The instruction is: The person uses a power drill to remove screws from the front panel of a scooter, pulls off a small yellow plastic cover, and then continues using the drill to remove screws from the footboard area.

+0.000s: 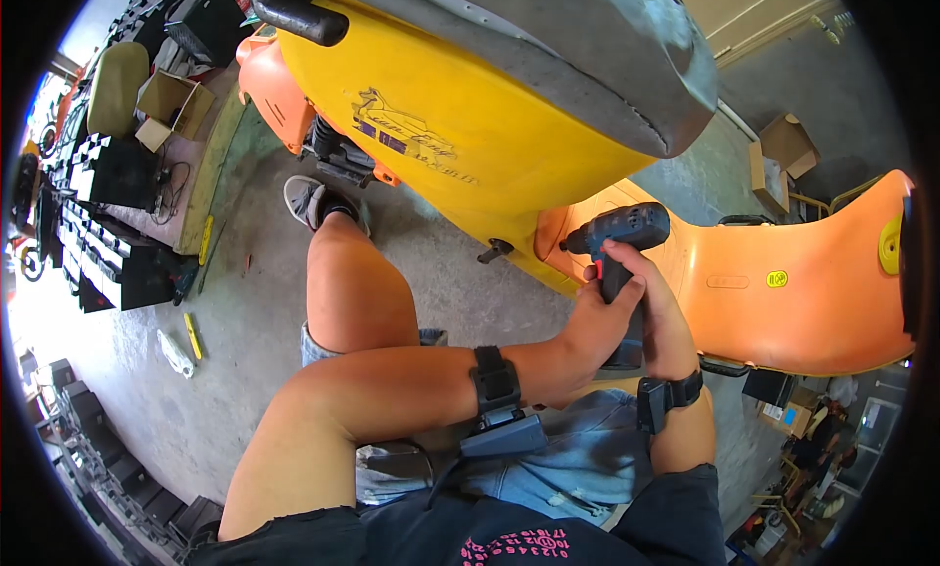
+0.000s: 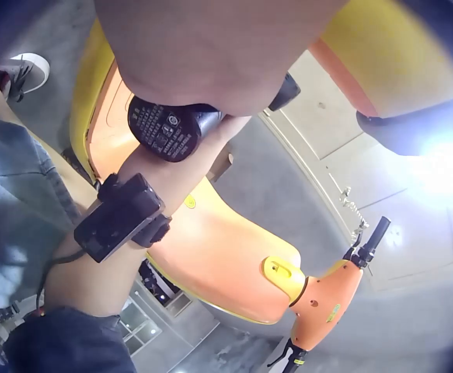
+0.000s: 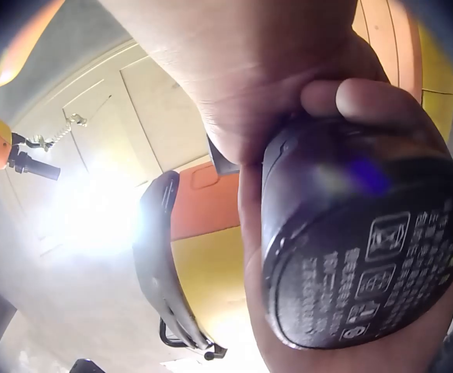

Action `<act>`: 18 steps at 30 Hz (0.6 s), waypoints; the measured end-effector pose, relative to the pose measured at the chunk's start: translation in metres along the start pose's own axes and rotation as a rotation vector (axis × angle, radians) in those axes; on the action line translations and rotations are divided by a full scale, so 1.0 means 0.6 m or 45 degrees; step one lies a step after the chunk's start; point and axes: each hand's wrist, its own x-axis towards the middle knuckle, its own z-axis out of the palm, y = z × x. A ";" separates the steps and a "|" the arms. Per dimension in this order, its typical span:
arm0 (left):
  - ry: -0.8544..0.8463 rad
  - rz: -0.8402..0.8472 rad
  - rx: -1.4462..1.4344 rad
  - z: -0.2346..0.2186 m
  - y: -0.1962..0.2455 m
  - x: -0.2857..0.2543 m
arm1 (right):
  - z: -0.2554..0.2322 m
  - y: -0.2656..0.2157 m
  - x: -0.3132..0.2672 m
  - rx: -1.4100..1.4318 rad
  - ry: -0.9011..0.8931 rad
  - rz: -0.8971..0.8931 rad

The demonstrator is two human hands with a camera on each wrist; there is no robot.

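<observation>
The drill (image 1: 619, 262), dark blue-black with a red trigger, stands upright by its grip, its nose pointing toward nine o'clock, close against the scooter (image 1: 470, 125).

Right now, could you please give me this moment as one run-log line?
left hand: grips cordless drill | right hand: grips drill handle | drill nose: at yellow scooter body | person: seated on floor

The scooter (image 1: 470, 125) stands at twelve o'clock — the drill (image 1: 619, 262) is just below it. Boxes (image 1: 171, 106) sit at ten o'clock, a shoe (image 1: 311, 202) near the scooter's back.
</observation>
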 end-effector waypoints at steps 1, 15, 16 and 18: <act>0.020 0.009 0.017 0.000 -0.004 0.002 | -0.002 -0.001 0.004 0.026 0.017 0.129; -0.008 -0.019 -0.121 -0.002 0.003 -0.004 | -0.014 0.005 0.023 -0.148 0.062 0.171; -0.015 -0.001 -0.122 -0.003 0.003 -0.004 | -0.014 0.006 0.025 -0.155 0.067 0.180; -0.004 -0.049 -0.113 -0.004 0.002 -0.001 | -0.001 0.005 0.018 -0.122 0.071 0.177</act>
